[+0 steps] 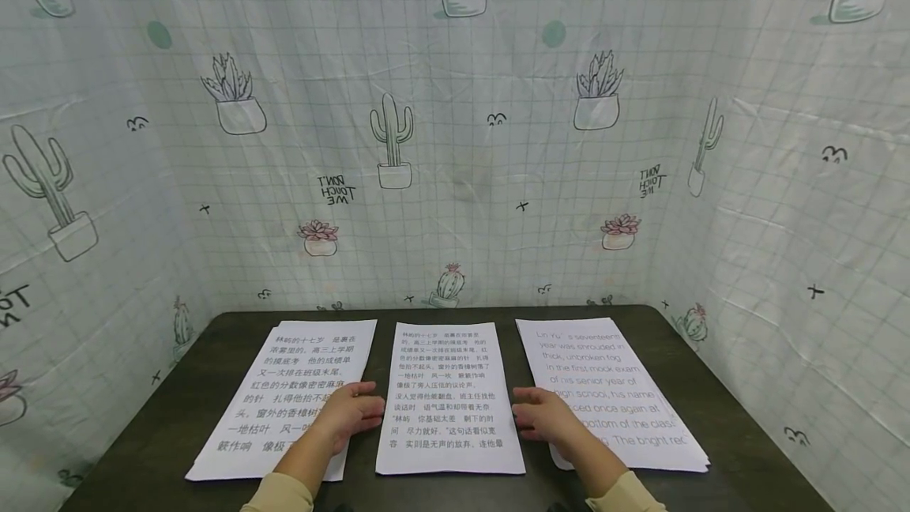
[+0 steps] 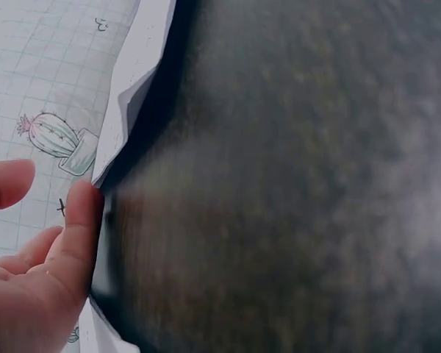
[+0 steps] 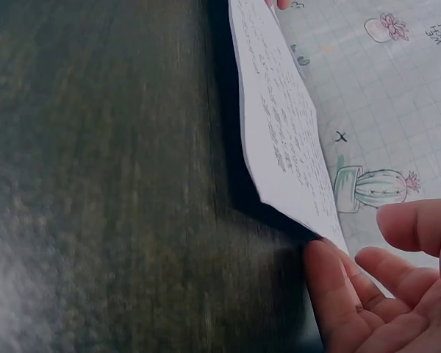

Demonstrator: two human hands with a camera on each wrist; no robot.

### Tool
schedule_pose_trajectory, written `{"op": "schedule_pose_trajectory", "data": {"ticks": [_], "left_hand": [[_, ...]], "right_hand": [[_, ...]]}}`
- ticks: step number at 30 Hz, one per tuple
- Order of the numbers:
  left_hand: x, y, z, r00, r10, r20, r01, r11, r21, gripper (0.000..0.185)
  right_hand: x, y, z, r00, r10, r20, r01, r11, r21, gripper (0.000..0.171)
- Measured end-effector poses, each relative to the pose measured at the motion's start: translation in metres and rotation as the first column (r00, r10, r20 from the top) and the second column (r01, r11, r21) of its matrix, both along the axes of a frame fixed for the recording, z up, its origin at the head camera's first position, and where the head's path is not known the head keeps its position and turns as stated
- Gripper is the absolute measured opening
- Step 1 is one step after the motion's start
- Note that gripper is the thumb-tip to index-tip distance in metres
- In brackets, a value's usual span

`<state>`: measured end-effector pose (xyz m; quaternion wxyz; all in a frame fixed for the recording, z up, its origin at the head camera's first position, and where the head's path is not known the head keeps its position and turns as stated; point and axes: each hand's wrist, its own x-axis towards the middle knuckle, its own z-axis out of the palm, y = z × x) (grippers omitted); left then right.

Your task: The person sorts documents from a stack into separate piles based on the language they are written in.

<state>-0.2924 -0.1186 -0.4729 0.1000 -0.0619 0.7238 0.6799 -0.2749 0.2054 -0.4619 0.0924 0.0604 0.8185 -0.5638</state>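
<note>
Three piles of printed paper lie side by side on the dark table. The middle pile (image 1: 446,409) carries Chinese text, and my hands are on either side of it. At its left edge is my left hand (image 1: 347,417), fingers loosely bent, above the right edge of the left pile (image 1: 298,370). My right hand (image 1: 542,416) is by its right edge, over the near-left part of the right pile (image 1: 611,385), which has English text. In the right wrist view, a fingertip (image 3: 320,254) is close to a paper corner; firm contact cannot be told. Neither hand grips a sheet.
The dark wooden table (image 1: 135,417) extends around the piles. Behind and at both sides hangs a pale checked curtain (image 1: 462,204) printed with cacti. Some sheets in the outer piles are slightly out of line.
</note>
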Motion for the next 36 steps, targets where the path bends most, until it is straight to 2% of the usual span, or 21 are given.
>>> {"op": "schedule_pose_trajectory", "data": {"ticks": [6,18,30,36], "left_hand": [[0.001,0.003,-0.002,1.0,-0.02,0.001,0.02,0.997,-0.069,0.06],[0.004,0.014,-0.001,0.998,-0.059,-0.014,0.055,0.974,-0.221,0.044],[0.004,0.015,-0.005,0.998,-0.022,-0.053,0.007,0.963,-0.271,0.038],[0.004,0.014,-0.006,0.997,-0.005,-0.079,-0.018,0.958,-0.288,0.027]], "right_hand": [[0.001,-0.001,-0.002,1.0,-0.002,0.02,0.001,0.999,0.035,0.047],[0.003,-0.002,-0.003,1.0,0.014,0.027,-0.017,0.996,0.089,0.045],[0.004,-0.001,-0.006,1.0,0.016,0.012,-0.017,0.997,0.071,0.046],[0.006,-0.001,-0.009,1.0,0.007,-0.011,-0.007,0.998,0.062,0.045]]}}
